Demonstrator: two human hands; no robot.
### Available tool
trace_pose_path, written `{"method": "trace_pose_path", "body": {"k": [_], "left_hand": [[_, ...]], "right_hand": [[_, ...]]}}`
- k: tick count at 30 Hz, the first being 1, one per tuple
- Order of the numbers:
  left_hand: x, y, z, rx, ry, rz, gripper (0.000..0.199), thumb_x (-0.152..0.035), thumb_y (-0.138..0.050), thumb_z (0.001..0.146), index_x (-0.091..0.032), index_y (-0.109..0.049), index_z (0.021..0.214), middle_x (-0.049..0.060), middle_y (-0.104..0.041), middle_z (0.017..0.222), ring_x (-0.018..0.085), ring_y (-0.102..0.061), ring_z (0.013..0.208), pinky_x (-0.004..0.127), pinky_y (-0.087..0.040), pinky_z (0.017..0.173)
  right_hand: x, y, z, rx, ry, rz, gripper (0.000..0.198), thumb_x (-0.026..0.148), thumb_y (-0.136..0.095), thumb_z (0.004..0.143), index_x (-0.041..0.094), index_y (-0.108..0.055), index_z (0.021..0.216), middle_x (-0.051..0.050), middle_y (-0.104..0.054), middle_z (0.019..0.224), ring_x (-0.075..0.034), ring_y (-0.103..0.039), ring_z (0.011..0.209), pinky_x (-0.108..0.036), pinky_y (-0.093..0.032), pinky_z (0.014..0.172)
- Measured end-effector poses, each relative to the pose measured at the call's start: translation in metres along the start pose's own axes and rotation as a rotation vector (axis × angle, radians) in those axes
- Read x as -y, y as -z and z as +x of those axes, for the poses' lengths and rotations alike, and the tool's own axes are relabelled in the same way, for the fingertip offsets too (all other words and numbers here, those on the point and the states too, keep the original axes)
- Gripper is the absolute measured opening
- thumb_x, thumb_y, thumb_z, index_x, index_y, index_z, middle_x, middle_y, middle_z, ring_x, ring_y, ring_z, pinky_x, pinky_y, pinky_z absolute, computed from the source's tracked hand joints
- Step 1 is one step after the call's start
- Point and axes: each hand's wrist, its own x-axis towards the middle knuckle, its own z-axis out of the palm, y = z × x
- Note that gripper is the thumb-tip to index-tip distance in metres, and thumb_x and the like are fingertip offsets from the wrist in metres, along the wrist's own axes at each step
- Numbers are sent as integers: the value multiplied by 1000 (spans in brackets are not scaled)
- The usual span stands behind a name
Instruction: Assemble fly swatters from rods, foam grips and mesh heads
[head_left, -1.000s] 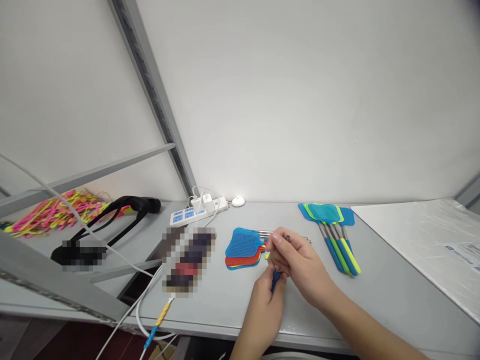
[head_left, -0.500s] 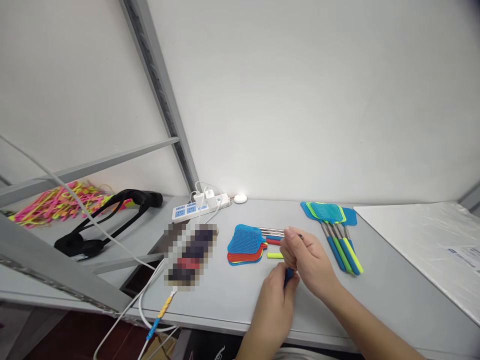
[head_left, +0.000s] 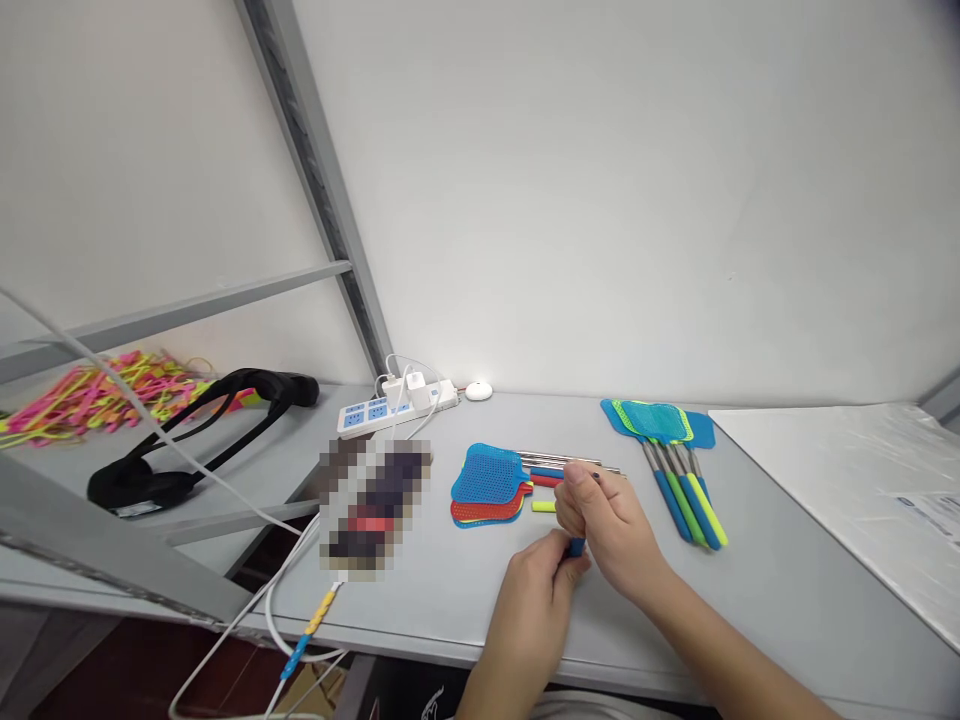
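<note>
My left hand (head_left: 532, 590) is closed around a blue handle sleeve (head_left: 576, 547), mostly hidden between my hands. Just above it, my right hand (head_left: 604, 520) makes a fist around a thin rod, of which only a dark end (head_left: 596, 477) shows. Left of my hands lies a stack of fly swatter heads (head_left: 489, 475), blue on top with red and yellow below. Metal rods (head_left: 544, 459) lie behind my right hand. Near them are a red sleeve (head_left: 546, 481) and a yellow-green sleeve (head_left: 543, 507). To the right lie several assembled fly swatters (head_left: 679, 495).
A white power strip (head_left: 360, 414) with plugs stands at the wall beside a round white device (head_left: 478, 391). A blurred-out object (head_left: 375, 510) and white cables lie left. Beyond the metal post are black headgear (head_left: 247, 440) and colourful strips (head_left: 105, 400). A white wrapped board (head_left: 840, 480) lies right.
Both hands have shifted slightly left and stay together, still closed. Less of the blue sleeve shows between them. The view has moved a little.
</note>
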Motion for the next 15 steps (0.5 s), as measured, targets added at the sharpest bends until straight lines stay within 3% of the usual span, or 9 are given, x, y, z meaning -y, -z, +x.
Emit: {"method": "trace_pose_path", "body": {"k": [15], "left_hand": [[1, 1, 0, 24, -18, -67, 20, -17, -42, 93, -18, -63, 95, 3, -67, 88, 18, -56, 78, 25, -39, 69]], "right_hand": [[-8, 3, -6, 31, -17, -112, 44, 48, -42, 99, 23, -32, 65, 7, -27, 57, -10, -23, 53, -28, -21, 50]]}}
